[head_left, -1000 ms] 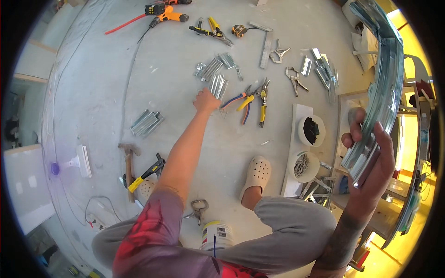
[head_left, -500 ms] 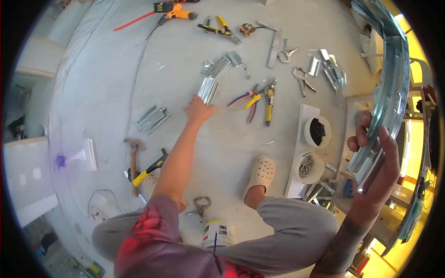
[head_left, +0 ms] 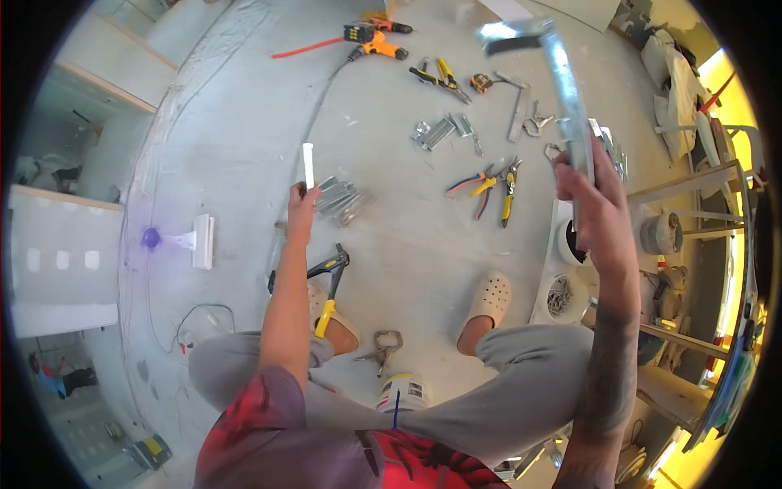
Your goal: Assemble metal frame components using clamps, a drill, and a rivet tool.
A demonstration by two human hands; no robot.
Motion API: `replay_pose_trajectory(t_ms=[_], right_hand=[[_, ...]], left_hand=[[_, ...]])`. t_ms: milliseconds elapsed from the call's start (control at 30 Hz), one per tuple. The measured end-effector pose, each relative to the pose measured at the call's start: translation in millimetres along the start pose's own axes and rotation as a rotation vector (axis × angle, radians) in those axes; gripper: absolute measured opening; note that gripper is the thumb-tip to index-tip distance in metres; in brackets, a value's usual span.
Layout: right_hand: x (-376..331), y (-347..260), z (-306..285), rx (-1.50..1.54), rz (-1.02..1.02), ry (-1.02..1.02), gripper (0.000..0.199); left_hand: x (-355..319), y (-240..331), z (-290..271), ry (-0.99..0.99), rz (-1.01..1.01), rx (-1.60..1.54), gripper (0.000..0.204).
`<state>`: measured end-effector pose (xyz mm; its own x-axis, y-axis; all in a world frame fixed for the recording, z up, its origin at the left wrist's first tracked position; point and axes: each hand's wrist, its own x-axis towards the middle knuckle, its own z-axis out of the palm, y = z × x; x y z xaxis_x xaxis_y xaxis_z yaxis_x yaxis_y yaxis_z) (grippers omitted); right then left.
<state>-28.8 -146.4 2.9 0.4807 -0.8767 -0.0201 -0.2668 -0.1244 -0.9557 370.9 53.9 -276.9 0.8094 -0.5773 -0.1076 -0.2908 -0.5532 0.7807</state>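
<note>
My left hand (head_left: 300, 210) is closed round a short metal profile piece (head_left: 308, 165), which stands up out of the fist and gleams white. Beside that hand a small stack of cut metal profiles (head_left: 342, 200) lies on the floor, blurred. My right hand (head_left: 601, 208) grips the lower end of a long galvanized metal channel (head_left: 570, 98), raised at the right. Its far end bends sharply to the left. Farther off, another small group of cut metal pieces (head_left: 437, 133) rests on the floor.
Snips and pliers (head_left: 491, 183) lie mid-floor; a cordless drill (head_left: 379, 47) and tape measure (head_left: 481, 82) lie farther off. A black-and-yellow tool (head_left: 330, 285) is by my left shoe. A tub of screws (head_left: 568, 298) stands at right, shelving (head_left: 692, 183) beyond it.
My left hand has carried the short metal piece leftward from the far group to beside the nearer stack. My right hand has swung the channel inward and turned it. The whole view has shifted.
</note>
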Motion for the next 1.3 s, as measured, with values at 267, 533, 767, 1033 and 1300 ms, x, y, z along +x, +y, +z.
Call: replay_pose_trajectory(t_ms=[267, 533, 767, 1033, 1300], right_hand=[[4, 30, 35, -0.223, -0.026, -0.255, 0.057], [-33, -17, 56, 0.108, 0.112, -0.746, 0.053], [-46, -58, 90, -0.046, 0.003, -0.993, 0.07], [-63, -53, 121, -0.1, 0.089, -1.122, 0.076], [-74, -60, 134, -0.302, -0.029, -1.098, 0.075]], left_hand=[[-70, 147, -109, -0.798, 0.271, -1.027, 0.044], [-231, 169, -120, -0.877, 0.066, -1.344, 0.059], [-254, 160, -102, -1.149, -0.12, -1.617, 0.065], [-260, 149, -96, -1.118, -0.279, -1.608, 0.068], [-262, 148, -95, -1.218, -0.395, -1.608, 0.061]])
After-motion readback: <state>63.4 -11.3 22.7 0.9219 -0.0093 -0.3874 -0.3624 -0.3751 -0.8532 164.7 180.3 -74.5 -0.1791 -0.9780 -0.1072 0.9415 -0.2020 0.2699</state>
